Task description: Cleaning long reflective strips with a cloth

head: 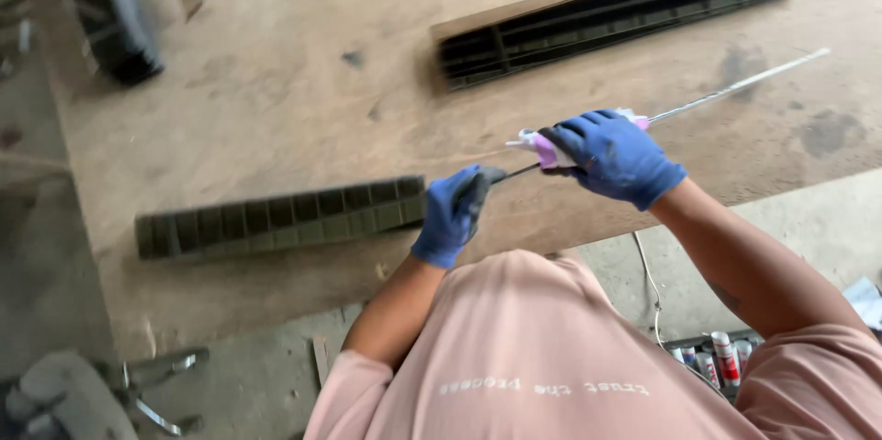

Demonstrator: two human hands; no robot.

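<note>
My right hand (613, 153), in a blue glove, grips a caulking gun (551, 151) with a pink and white cartridge; its long metal rod (735, 86) sticks out to the upper right. In a blue glove too, my left hand (453, 212) pinches the dark nozzle tip at the gun's front end. Just left of that hand a long dark grille strip (276, 217) with several slots lies flat on the plywood table (303, 82).
A second, longer black grille (611, 13) lies at the table's far right. A black ribbed object (110, 13) stands at the top left. Several sealant tubes (717, 359) sit in a box on the concrete floor at lower right. A metal stand (156, 394) is lower left.
</note>
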